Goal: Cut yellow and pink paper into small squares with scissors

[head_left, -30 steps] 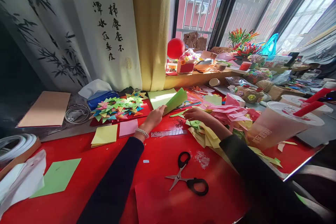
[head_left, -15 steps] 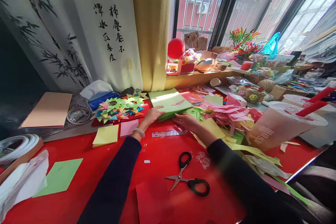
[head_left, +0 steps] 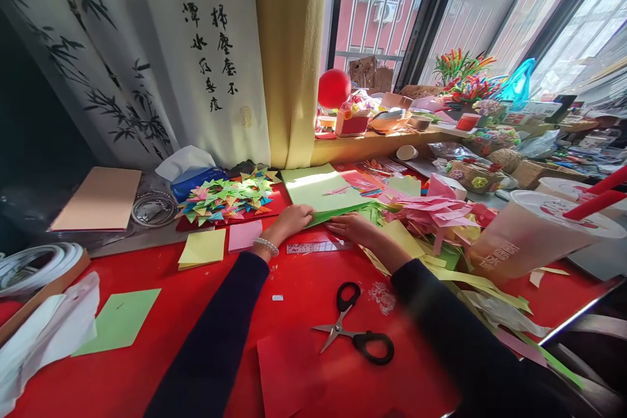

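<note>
A stack of green paper [head_left: 321, 186] lies at the back of the red table, its front edge towards me. My left hand [head_left: 292, 221] grips the stack's front left corner; its fingertips are partly hidden. Along the front edge, my right hand [head_left: 355, 227] touches the paper with its fingers stretched out. A clear ruler [head_left: 318, 247] lies just in front of both hands. Closer to me rest black-handled scissors [head_left: 337, 328] with parted blades, beside a red sheet [head_left: 284, 375].
Folded paper pieces [head_left: 228, 196] are heaped at left, behind yellow squares [head_left: 202, 248]. Pink strips [head_left: 428, 215] and offcuts crowd the right, near a large drink cup [head_left: 519, 238] with a red straw. A green sheet [head_left: 125, 321] lies at far left.
Both hands have slid down slightly at the front edge of the green stack, and its front sheets look more spread. The whole view has shifted a little.
</note>
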Tool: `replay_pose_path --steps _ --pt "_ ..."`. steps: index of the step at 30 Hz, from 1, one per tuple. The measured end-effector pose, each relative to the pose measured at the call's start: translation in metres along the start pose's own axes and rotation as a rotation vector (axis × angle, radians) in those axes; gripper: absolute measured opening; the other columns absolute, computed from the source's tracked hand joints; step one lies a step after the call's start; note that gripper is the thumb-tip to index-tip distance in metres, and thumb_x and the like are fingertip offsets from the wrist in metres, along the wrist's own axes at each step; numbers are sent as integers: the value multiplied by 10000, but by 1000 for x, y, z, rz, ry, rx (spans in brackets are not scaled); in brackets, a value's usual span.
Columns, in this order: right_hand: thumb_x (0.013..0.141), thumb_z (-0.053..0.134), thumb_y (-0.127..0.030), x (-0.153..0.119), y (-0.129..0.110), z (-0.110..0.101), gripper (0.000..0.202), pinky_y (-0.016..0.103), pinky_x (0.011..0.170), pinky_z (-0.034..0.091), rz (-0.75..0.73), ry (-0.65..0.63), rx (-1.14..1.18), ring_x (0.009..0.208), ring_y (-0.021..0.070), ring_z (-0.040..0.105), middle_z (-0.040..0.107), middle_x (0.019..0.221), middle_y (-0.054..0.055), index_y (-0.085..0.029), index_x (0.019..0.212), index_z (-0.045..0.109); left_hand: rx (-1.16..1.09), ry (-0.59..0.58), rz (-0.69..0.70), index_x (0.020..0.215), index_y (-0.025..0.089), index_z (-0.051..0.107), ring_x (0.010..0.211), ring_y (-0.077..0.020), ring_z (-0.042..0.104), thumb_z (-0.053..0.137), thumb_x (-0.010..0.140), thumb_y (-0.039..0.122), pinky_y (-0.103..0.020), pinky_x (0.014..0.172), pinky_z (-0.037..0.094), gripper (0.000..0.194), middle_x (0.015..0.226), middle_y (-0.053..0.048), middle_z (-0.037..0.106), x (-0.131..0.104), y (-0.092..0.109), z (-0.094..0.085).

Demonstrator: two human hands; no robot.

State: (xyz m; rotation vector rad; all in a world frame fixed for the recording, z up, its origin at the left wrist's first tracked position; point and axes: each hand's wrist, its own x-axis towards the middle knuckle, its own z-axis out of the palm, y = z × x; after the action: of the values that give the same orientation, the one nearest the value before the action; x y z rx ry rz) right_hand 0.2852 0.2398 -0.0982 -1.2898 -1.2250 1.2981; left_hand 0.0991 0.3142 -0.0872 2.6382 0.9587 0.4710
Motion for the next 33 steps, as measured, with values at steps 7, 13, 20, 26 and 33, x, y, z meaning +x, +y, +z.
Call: replay_pose_path --steps 7,13,20,26,33 --pt "833 503 -156 25 -65 -28 243 349 700 546 -154 137 -796 777 227 669 677 934 163 -87 1040 611 215 -3 104 1040 232 643 938 -226 594 443 855 316 -291 741 432 285 1048 -72 632 -11 15 4" --pt "839 563 -207 79 -54 -35 316 409 877 454 -225 39 -1398 1058 224 541 541 1202 114 -141 1147 538 304 23 122 1086 245 624 925 -210 608 404 881 305 -272 710 441 307 1046 -60 641 -15 14 7" --pt "870 524 -295 96 -24 -44 316 389 794 486 -157 -16 -1786 947 196 573 557 1117 99 -121 1133 527 344 43 120 1084 254 622 867 -195 624 386 889 319 -267 689 449 313 1000 -47 660 -18 13 9" --pt "869 524 -300 98 -19 -48 318 389 795 485 -61 47 -1853 951 196 572 553 1125 99 -127 1136 526 335 48 105 1101 253 612 872 -208 626 379 889 309 -280 677 457 320 1027 -47 654 -17 11 12" --pt "872 519 -302 84 -30 -76 314 392 797 485 103 303 -1701 954 194 570 549 1135 91 -142 1142 523 334 35 84 1106 257 607 899 -204 622 378 896 298 -269 685 450 314 1046 -53 647 -18 10 12"
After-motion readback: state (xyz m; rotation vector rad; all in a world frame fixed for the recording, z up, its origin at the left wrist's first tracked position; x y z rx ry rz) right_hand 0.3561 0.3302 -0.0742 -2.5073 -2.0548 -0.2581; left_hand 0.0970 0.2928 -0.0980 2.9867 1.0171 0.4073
